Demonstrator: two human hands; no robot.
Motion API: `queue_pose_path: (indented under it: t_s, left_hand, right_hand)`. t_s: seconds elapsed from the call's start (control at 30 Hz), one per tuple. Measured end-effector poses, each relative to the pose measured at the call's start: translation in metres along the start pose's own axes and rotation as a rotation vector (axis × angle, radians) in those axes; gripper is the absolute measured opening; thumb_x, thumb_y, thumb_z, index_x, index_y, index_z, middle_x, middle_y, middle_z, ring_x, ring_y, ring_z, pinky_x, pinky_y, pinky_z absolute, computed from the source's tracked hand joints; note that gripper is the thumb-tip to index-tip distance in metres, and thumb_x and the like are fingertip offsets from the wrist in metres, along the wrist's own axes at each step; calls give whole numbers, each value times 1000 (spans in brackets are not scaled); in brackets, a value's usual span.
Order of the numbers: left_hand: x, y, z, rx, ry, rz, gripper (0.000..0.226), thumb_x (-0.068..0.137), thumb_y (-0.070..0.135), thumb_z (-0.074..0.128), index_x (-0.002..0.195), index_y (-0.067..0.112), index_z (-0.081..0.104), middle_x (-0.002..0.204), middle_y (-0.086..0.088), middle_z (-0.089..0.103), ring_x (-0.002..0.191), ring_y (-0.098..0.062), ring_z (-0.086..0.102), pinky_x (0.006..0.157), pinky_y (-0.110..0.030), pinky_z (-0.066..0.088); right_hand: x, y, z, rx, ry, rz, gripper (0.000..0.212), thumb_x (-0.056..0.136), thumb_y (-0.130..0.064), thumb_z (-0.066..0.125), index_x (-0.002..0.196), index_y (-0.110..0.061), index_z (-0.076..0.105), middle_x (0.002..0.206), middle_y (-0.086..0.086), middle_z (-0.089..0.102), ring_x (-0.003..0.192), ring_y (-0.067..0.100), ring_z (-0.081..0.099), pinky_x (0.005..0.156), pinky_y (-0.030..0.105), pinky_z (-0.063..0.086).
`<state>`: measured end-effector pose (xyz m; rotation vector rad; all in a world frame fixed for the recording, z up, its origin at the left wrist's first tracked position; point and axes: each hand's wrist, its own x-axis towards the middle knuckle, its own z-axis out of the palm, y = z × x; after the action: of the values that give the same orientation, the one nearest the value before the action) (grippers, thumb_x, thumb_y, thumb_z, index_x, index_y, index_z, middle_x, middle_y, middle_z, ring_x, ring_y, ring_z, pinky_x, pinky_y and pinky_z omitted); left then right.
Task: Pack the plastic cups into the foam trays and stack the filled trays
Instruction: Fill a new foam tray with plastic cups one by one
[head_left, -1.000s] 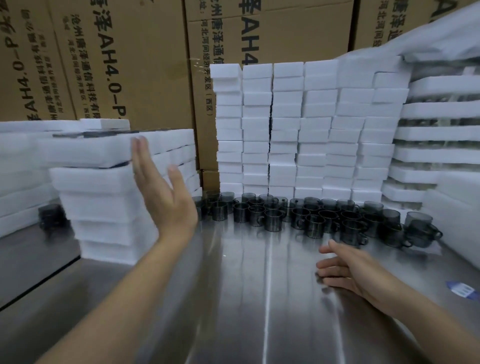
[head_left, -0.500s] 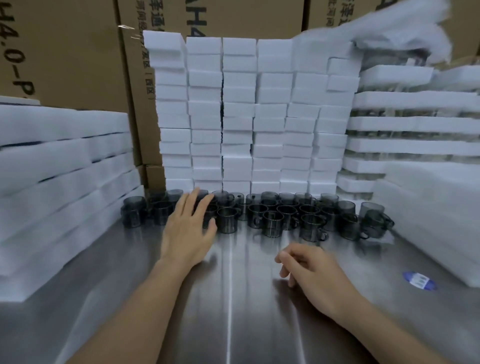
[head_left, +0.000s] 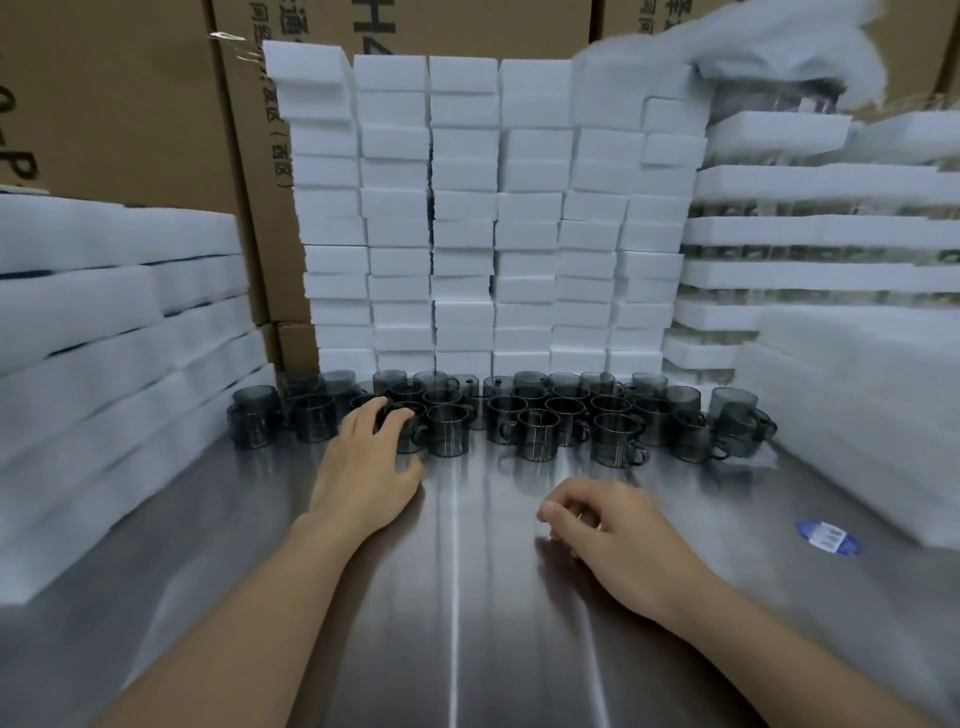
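Left hand (head_left: 363, 467): fingers curled down over the rim of one smoky grey translucent plastic cup (head_left: 405, 415) in the front row, thumb low on its near side. The cup stands upright on the brushed stainless steel table (head_left: 457, 649).

Right hand (head_left: 613, 535): fingers loosely curled, nothing in it, resting on the steel, apart from the cups.

Cluster of matching grey cups (head_left: 571, 415): thin-walled cylinders with a side loop handle, glossy, all upright. They sit in roughly three rows along the foot of the foam wall. Around thirty; overlap blocks an exact count.

Wall of white foam blocks (head_left: 467, 234) just behind the cups: matte rectangular bricks with slightly ragged edges. Six columns, about ten or eleven high.

Stack of white foam trays (head_left: 119, 322) at left: five or six layers visible, with dark slits between them.

Stack of filled foam trays (head_left: 810, 234) at right rear: about six layers, with clear glossy ware showing between them. A crumpled white foam sheet (head_left: 779, 41) lies on top.

Sloping pile of white foam slabs (head_left: 857, 415) at right front.

Brown cardboard cartons (head_left: 130, 104) at the back: black print, an "H4" fragment cut off by the frame top, and a vertical line of Chinese characters I can't read reliably.

Blue oval sticker (head_left: 828, 538) flat on the table at right: one, with a white panel whose text is too small to read.
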<state>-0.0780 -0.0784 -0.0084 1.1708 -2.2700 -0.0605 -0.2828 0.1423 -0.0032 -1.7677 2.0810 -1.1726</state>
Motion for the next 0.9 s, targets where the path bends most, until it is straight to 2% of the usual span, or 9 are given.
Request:
queue_pose_path:
  t_s: [0.1, 0.17, 0.37, 0.43, 0.5, 0.6, 0.7, 0.8, 0.9]
  left_hand:
    - [-1, -1, 0, -36, 10, -20, 53, 102, 42, 64, 152, 31, 48, 171, -1, 27, 160, -25, 17, 124, -48, 33]
    - [0, -1, 0, -53, 16, -41, 42, 101, 43, 66, 139, 29, 54, 170, -2, 28, 159, -28, 19, 122, -50, 37]
    - [2, 2, -1, -27, 52, -34, 30, 99, 53, 64, 109, 29, 49, 162, 2, 36, 150, -27, 35, 112, -48, 45]
    - [2, 1, -1, -10, 61, -26, 31, 98, 54, 64, 105, 28, 49, 156, 4, 40, 139, -25, 46, 103, -45, 48]
    - [2, -1, 0, 6, 73, -17, 32, 98, 57, 63, 103, 29, 49, 149, 7, 42, 117, -21, 56, 90, -42, 49]
    - [3, -1, 1, 24, 79, 3, 32, 98, 58, 62, 103, 30, 48, 135, 9, 44, 91, -17, 56, 78, -38, 47]
    - [2, 2, -2, 37, 59, 6, 32, 97, 59, 62, 106, 31, 49, 130, 9, 46, 95, -18, 58, 80, -40, 50]
    - [2, 3, 0, 80, 56, 25, 33, 97, 59, 62, 111, 31, 51, 133, 7, 50, 107, -20, 57, 86, -40, 49]
    - [2, 3, 2, 115, 57, 27, 38, 98, 59, 61, 122, 30, 55, 137, 4, 55, 116, -23, 58, 92, -42, 48]
  right_hand:
    - [0, 1, 1, -5, -7, 0, 18, 104, -33, 63, 90, -29, 74, 76, -15, 71, 70, 7, 67, 68, 24, 52]
    - [0, 3, 1, -21, -9, -3, 17, 103, -35, 63, 91, -31, 74, 78, -20, 71, 70, 5, 66, 67, 21, 51]
    - [4, 8, 2, -43, -9, -12, 17, 103, -38, 63, 92, -32, 74, 81, -27, 69, 71, 2, 65, 65, 16, 46]
    - [4, 7, 1, -62, -8, -16, 17, 103, -38, 63, 92, -32, 74, 81, -26, 69, 71, 2, 65, 64, 16, 45]
    - [4, 6, 1, -70, -10, -16, 16, 103, -38, 63, 93, -32, 74, 80, -22, 70, 72, 2, 66, 66, 17, 47]
    - [4, 5, 1, -67, -16, -14, 17, 104, -36, 63, 93, -30, 75, 76, -21, 70, 71, 4, 67, 69, 22, 52]
    - [4, 4, 0, -84, -21, -20, 17, 104, -36, 63, 93, -31, 75, 77, -15, 72, 70, 4, 67, 68, 24, 51]
    - [3, 5, 1, -86, -15, -25, 16, 104, -37, 64, 91, -33, 74, 79, -16, 72, 71, 2, 67, 67, 23, 50]
    - [3, 5, 2, -69, -12, -21, 16, 103, -35, 65, 91, -32, 74, 77, -17, 72, 69, 4, 67, 71, 28, 54]
